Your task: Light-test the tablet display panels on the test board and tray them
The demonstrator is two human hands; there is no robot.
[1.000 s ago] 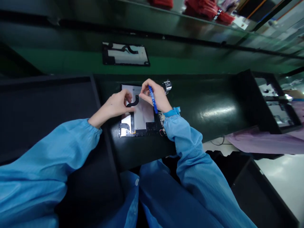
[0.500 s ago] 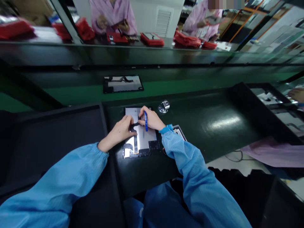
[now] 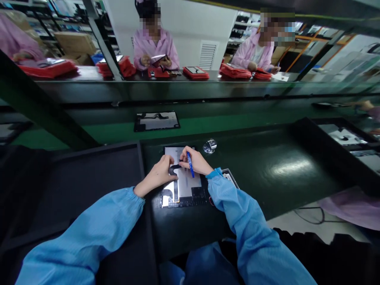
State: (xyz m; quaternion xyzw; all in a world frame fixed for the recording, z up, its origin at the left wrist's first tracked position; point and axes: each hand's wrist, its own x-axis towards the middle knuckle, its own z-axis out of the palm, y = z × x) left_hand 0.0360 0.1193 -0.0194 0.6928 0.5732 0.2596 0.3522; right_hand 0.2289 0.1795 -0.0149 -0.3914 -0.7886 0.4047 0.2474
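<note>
An opened tablet back (image 3: 185, 186) lies flat on the dark green bench in front of me, with a silver plate and a black flex cable (image 3: 174, 168) curving across it. My left hand (image 3: 158, 174) pinches the cable's left end with closed fingers. My right hand (image 3: 196, 161) is closed round a thin blue tool (image 3: 190, 164), its tip down near the cable's right end. Both hands rest on the tablet's upper half. My sleeves are blue.
A small shiny roll (image 3: 209, 146) sits just right of the tablet. Another opened tablet (image 3: 156, 120) lies on the green conveyor behind. A black tray (image 3: 89, 178) stands at my left, another with tablets (image 3: 341, 136) at right. Co-workers in pink handle red trays beyond.
The camera has tilted up, bringing the far bench and co-workers into view. My hands stay on the cable, with the blue tool now more upright.
</note>
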